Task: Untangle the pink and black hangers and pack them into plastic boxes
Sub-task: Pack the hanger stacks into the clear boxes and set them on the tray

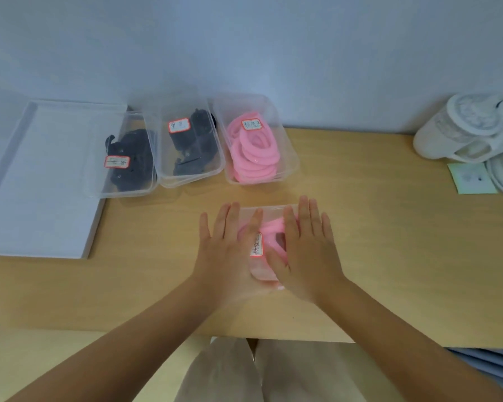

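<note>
On table (375, 227), near front edge, left hand (225, 250) & right hand (308, 256) are pressing flat, fingers straight, on lidded box (269, 211) w/ pink hangers (269, 227) inside.

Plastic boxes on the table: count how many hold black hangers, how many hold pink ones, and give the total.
Black-hanger boxes: 2
Pink-hanger boxes: 2
Total: 4 boxes
</note>
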`<control>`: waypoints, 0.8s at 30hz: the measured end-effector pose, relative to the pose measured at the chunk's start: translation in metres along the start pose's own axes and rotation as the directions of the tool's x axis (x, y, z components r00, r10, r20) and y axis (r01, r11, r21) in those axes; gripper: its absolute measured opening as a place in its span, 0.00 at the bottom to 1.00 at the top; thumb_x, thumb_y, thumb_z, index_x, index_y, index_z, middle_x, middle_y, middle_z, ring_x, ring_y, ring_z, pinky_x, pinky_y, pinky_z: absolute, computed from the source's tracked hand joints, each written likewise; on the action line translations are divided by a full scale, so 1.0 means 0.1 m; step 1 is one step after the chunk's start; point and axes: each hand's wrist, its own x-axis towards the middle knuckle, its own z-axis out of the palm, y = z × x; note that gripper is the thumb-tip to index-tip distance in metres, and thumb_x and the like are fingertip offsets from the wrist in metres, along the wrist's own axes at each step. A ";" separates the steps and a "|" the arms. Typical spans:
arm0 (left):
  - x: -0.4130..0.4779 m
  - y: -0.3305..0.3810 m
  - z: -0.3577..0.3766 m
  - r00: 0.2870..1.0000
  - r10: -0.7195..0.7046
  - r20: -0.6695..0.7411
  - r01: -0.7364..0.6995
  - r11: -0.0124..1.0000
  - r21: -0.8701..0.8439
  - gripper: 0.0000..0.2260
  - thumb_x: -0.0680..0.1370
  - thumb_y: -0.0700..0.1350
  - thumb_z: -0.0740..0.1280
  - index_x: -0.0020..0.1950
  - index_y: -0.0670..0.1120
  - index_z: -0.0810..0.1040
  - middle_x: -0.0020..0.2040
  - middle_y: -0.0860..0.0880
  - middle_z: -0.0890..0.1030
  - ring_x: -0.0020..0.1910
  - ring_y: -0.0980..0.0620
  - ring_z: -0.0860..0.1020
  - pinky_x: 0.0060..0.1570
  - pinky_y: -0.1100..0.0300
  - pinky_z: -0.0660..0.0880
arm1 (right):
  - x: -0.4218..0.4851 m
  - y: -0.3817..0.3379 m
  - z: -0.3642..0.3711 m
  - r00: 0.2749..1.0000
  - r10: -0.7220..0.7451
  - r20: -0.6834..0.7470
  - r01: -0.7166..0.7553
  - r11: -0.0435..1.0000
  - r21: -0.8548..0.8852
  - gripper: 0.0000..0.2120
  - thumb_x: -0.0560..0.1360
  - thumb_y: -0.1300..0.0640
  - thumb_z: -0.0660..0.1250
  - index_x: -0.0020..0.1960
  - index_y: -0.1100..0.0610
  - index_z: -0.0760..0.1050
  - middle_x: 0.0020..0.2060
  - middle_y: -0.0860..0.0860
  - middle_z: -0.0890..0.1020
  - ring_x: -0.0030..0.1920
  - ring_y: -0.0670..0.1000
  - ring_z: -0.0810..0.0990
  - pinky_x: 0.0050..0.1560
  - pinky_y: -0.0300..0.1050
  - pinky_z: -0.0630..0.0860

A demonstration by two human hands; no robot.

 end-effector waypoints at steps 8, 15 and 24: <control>0.03 -0.03 0.10 0.999 0.028 -0.033 -0.029 0.999 -0.020 0.51 0.57 0.76 0.54 0.71 0.45 0.61 0.70 0.37 0.68 0.69 0.36 0.66 0.64 0.38 0.60 | 0.03 -0.05 0.05 0.997 0.007 -0.074 -0.007 1.000 0.011 0.36 0.74 0.39 0.50 0.67 0.67 0.68 0.68 0.63 0.69 0.69 0.64 0.67 0.70 0.57 0.58; 0.05 0.10 0.11 0.998 -0.056 -0.026 0.056 0.998 -0.028 0.53 0.57 0.78 0.51 0.71 0.44 0.64 0.69 0.35 0.70 0.67 0.34 0.69 0.60 0.36 0.67 | 0.10 0.10 0.02 0.992 -0.100 -0.079 0.104 0.993 0.056 0.34 0.73 0.40 0.52 0.65 0.66 0.71 0.66 0.62 0.72 0.67 0.61 0.71 0.69 0.54 0.63; 0.20 0.31 0.14 0.999 -0.019 0.042 0.022 0.997 -0.073 0.46 0.61 0.73 0.54 0.69 0.44 0.67 0.66 0.35 0.73 0.64 0.35 0.73 0.58 0.38 0.70 | -0.06 0.35 0.01 0.990 -0.113 -0.085 0.118 0.992 0.052 0.33 0.72 0.39 0.53 0.66 0.61 0.71 0.67 0.56 0.73 0.67 0.58 0.71 0.65 0.58 0.68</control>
